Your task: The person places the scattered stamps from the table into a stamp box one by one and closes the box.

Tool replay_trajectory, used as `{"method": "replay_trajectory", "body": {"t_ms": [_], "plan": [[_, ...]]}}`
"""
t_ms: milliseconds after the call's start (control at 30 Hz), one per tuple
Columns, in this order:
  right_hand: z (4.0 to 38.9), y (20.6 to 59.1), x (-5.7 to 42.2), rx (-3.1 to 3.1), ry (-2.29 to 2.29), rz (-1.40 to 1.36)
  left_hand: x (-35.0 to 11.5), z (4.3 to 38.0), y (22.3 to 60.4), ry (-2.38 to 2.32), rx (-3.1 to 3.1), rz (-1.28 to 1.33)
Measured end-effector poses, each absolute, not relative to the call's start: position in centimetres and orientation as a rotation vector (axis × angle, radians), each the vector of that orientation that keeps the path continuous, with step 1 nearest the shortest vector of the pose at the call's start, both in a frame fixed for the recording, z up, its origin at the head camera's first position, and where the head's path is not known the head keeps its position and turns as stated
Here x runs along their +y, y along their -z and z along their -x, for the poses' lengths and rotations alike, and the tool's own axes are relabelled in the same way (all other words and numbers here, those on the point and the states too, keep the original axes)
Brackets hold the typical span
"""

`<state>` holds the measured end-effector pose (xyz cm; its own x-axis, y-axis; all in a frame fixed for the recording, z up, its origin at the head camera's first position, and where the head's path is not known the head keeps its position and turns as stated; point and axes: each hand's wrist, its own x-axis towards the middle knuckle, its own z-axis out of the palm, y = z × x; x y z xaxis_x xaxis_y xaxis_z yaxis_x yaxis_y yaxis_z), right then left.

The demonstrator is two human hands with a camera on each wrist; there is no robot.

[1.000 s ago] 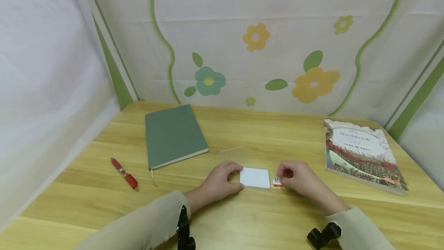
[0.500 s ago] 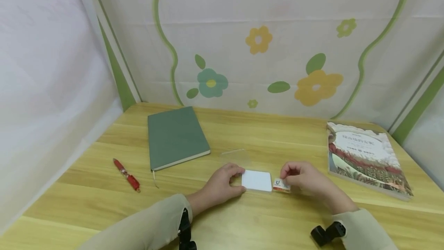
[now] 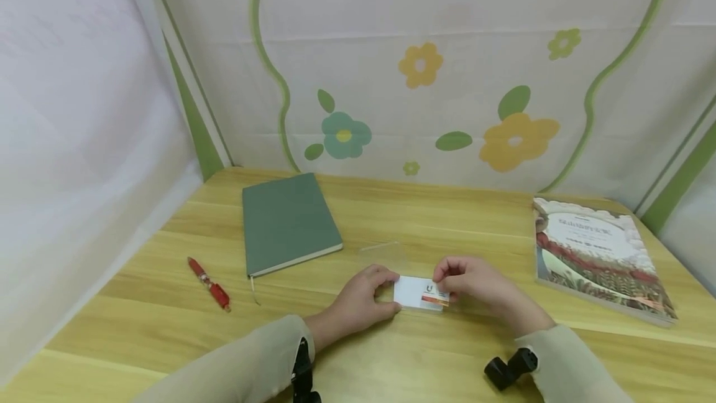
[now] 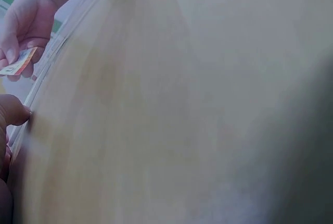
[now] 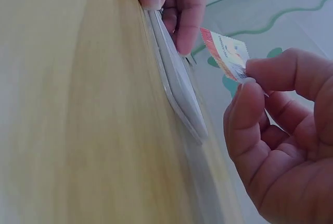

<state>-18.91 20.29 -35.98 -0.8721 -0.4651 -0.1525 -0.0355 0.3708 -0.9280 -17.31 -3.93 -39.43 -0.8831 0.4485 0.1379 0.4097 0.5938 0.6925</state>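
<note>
My right hand [image 3: 478, 283] pinches a small postage stamp [image 3: 432, 295] between thumb and fingertips. In the right wrist view the stamp [image 5: 225, 52] shows toothed edges and a red-orange strip, and it is raised above the table. From the head it overlaps the right part of a white stack of cards [image 3: 406, 291], which lies in a shallow clear case. My left hand [image 3: 360, 300] grips the left side of that stack and case with thumb and index finger. Seen by the right wrist, the clear case [image 5: 179, 101] edges the white stack.
A clear plastic lid [image 3: 386, 255] lies just behind the left hand. Farther left are a green notebook [image 3: 291, 222] with a ribbon and a red pen [image 3: 209, 285]. An illustrated book [image 3: 601, 257] lies at the right of the wooden table [image 3: 436, 216].
My right hand has lifted the stamp off the table beside the case and carried it left, over the white stack's right part. The left hand keeps its grip. The head view has shifted slightly.
</note>
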Motion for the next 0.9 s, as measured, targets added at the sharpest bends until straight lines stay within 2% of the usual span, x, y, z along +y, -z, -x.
{"method": "replay_trajectory", "body": {"t_ms": [600, 900], "plan": [[19.8, 36.5, 17.9, 2.284, 1.503, 0.352, -3.7, 17.5, 39.3, -1.158, 2.755, -0.757], [20.1, 36.8, 16.6, 2.377, 1.428, 0.429, -4.1, 17.4, 39.6, -1.182, 2.758, -0.788]]}}
